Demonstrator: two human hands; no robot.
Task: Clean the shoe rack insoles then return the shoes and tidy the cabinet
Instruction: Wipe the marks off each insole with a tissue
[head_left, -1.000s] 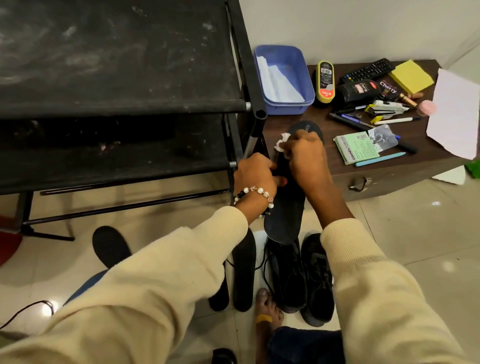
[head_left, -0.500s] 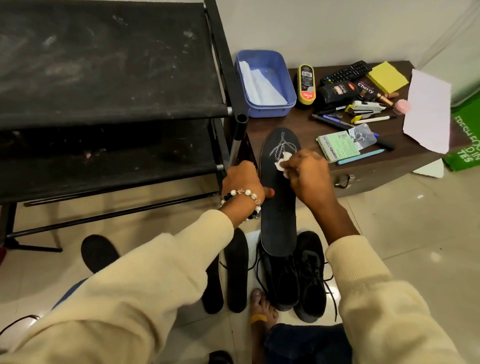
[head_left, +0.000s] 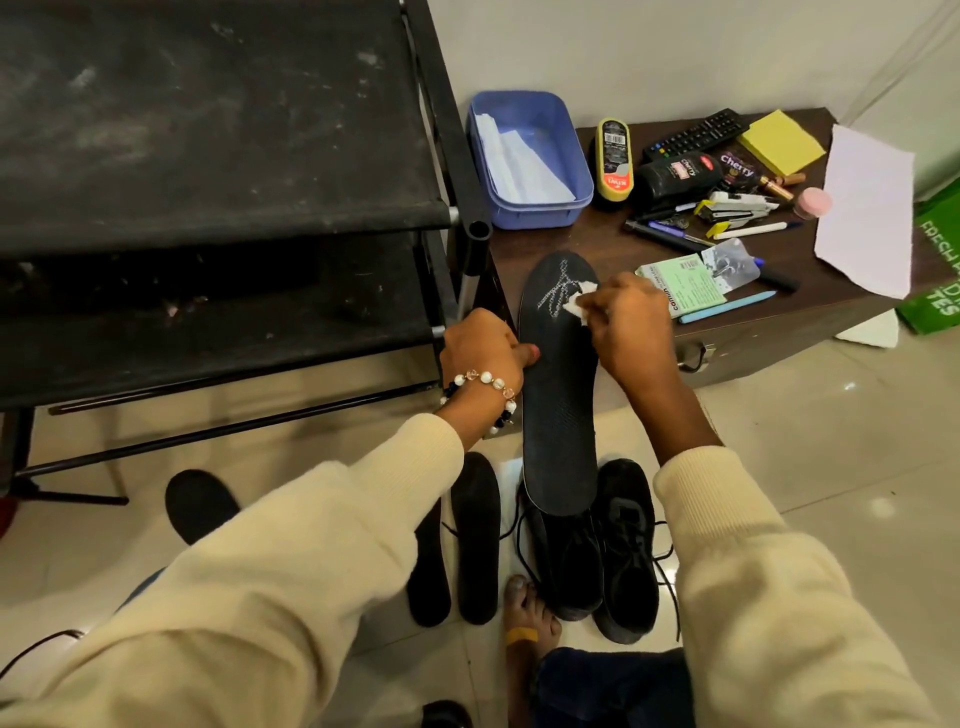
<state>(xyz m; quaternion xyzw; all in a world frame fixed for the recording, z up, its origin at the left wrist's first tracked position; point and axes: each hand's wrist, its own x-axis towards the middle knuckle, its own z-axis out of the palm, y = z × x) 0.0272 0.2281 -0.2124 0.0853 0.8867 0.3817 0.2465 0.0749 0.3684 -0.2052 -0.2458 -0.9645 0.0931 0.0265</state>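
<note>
A black insole (head_left: 558, 405) with a faded white print stands upright in front of me, its lower end on a black shoe (head_left: 563, 556). My left hand (head_left: 480, 353) grips its left edge, thumb on the face. My right hand (head_left: 631, 327) pinches a small white tissue (head_left: 579, 306) against the upper part of the insole. A second black shoe (head_left: 626, 551) stands beside the first. Two more insoles (head_left: 475, 535) lie on the floor to the left, and another one (head_left: 200, 501) lies further left. The black shoe rack (head_left: 208, 208) fills the upper left.
A low brown cabinet (head_left: 597, 244) at right carries a blue tub (head_left: 530, 156), shoe polish (head_left: 614, 156), a remote (head_left: 696, 132), yellow sticky notes (head_left: 782, 143), pens and white paper (head_left: 865, 208). A green bag (head_left: 935, 265) sits at far right. My bare foot (head_left: 527, 623) rests below the shoes.
My right hand with the tissue slid down from the insole's top, uncovering the white print, then shifted right. The camera view moved slightly.
</note>
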